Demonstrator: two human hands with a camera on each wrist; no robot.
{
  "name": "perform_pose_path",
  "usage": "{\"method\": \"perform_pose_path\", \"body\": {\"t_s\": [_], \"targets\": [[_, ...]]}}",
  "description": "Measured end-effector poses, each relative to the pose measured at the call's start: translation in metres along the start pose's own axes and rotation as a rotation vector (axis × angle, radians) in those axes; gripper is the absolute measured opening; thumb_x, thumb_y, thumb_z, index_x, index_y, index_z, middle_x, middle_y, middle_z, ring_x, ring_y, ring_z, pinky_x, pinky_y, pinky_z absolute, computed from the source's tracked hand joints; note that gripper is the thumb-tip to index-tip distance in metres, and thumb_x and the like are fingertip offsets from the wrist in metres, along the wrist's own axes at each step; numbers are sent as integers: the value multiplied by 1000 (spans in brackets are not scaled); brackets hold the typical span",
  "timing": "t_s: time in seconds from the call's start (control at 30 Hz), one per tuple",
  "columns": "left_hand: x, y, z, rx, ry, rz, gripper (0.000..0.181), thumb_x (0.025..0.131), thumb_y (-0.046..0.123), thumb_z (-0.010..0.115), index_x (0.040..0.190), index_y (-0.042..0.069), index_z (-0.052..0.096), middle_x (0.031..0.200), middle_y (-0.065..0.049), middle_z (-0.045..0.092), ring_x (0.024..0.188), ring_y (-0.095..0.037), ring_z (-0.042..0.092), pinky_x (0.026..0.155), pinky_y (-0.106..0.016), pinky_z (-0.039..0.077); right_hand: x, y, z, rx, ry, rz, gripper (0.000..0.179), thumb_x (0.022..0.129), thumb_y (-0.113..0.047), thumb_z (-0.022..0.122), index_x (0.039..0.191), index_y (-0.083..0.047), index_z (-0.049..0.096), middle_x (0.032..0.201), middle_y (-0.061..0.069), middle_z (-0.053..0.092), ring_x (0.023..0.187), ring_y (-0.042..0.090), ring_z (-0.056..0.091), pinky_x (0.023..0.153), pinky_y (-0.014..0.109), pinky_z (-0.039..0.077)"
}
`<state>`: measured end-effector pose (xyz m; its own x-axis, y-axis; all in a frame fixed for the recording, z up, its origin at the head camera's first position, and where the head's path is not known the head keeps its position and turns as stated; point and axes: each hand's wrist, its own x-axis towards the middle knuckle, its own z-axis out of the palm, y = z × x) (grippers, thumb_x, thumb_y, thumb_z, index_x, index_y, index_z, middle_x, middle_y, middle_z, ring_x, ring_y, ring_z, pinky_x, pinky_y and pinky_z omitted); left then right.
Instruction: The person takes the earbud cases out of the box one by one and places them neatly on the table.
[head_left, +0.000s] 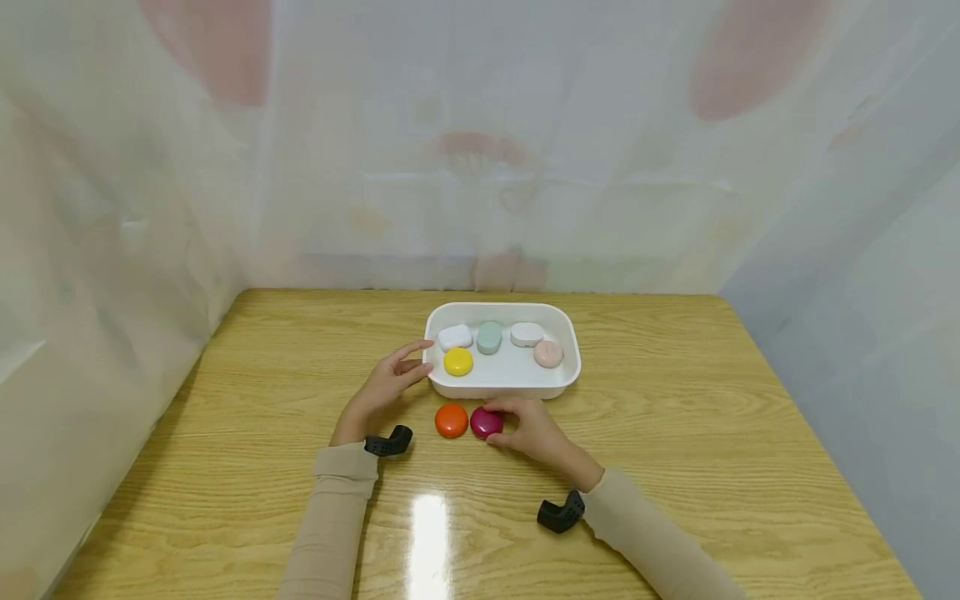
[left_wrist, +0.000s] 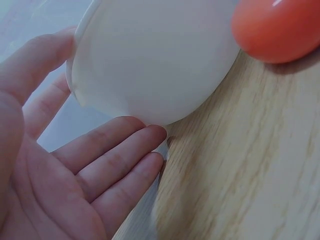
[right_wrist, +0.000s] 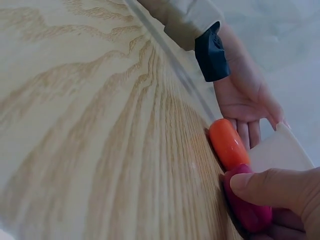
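With thumb and fingers, my right hand (head_left: 531, 429) pinches a round, glossy magenta case (head_left: 486, 422) on the wooden table, in front of a white tray (head_left: 501, 392). Directly left of it lies a similar orange case (head_left: 452, 421). My left hand (head_left: 384, 386) is at the tray's left end. In the left wrist view its upper fingertips are at the tray's rim (left_wrist: 75, 75), and the lower fingers (left_wrist: 120, 160) extend fairly straight along the outer wall. The right wrist view shows the thumb (right_wrist: 265, 189) on top of the magenta case.
Inside the tray lie a yellow round case (head_left: 458, 362), a white case (head_left: 455, 337), a green oval case (head_left: 489, 337), another white oval case (head_left: 527, 335) and a pale pink round case (head_left: 548, 354). A pale patterned curtain (head_left: 480, 208) hangs behind the table (head_left: 675, 400).
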<state>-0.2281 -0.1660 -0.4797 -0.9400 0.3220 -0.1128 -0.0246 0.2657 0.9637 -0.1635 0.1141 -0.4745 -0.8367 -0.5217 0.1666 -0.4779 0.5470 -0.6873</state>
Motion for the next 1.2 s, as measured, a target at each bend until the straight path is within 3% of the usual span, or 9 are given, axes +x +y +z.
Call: {"method": "perform_pose_path", "body": {"t_s": [0.33, 0.93, 1.2], "targets": [[0, 1, 0, 1, 2, -2, 52, 95, 35, 60, 143, 23, 44, 157, -10, 33, 138, -36, 45, 112, -53, 40, 0, -2, 0, -24, 51, -3, 41, 74, -15, 83, 110, -2, 70, 112, 13, 71, 105, 26, 66, 95, 38, 54], [-1, 0, 1, 10, 6, -18, 53, 95, 38, 60, 144, 25, 43, 159, -10, 31, 140, -37, 42, 113, -55, 37, -4, -26, -31, 157, 23, -57, 37, 79, -6, 77, 114, 4, 66, 110, 20, 70, 102, 34, 67, 91, 46, 55], [0, -1, 0, -2, 5, -25, 54, 94, 39, 60, 143, 25, 43, 158, -10, 31, 141, -37, 41, 114, -56, 35, 6, -34, -42, 171, 128, -120, 31, 76, -2, 79, 104, 7, 68, 99, 21, 72, 93, 33, 69, 85, 44, 58]]}}
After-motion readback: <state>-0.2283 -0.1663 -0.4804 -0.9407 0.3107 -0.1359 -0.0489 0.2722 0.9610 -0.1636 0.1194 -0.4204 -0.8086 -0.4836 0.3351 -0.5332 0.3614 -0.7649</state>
